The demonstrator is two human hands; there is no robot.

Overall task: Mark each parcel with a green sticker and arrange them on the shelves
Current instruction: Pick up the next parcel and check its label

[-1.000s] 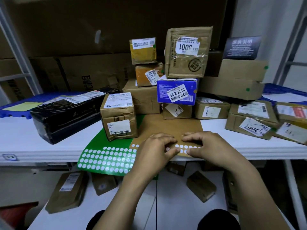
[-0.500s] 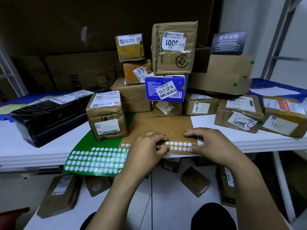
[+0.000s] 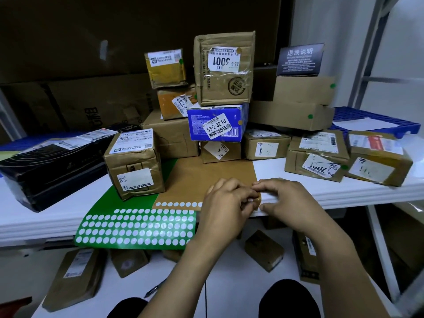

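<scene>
A brown sticker sheet (image 3: 206,177) lies over a green sticker sheet (image 3: 103,208), and both hang over the front edge of the white shelf (image 3: 321,191). My left hand (image 3: 226,203) and my right hand (image 3: 289,200) meet at the brown sheet's front right corner. Their curled fingertips pinch that corner, and whether a sticker is between them is hidden. A taped brown parcel (image 3: 135,161) stands on the green sheet, left of my hands. Behind it are stacked parcels, among them a blue box (image 3: 215,122) under a box labelled 1001 (image 3: 223,67).
A long black box (image 3: 50,166) lies at the left. Flat parcels (image 3: 316,157) (image 3: 378,157) sit at the right, some with green dots. A blue pallet (image 3: 367,120) is behind them. On the lower shelf lie several parcels (image 3: 75,276) (image 3: 263,250) and a pen (image 3: 154,289).
My hands have drawn together at the brown sheet's front right corner, and the fingers went from lying on the sticker row to pinching the corner. The camera moved closer.
</scene>
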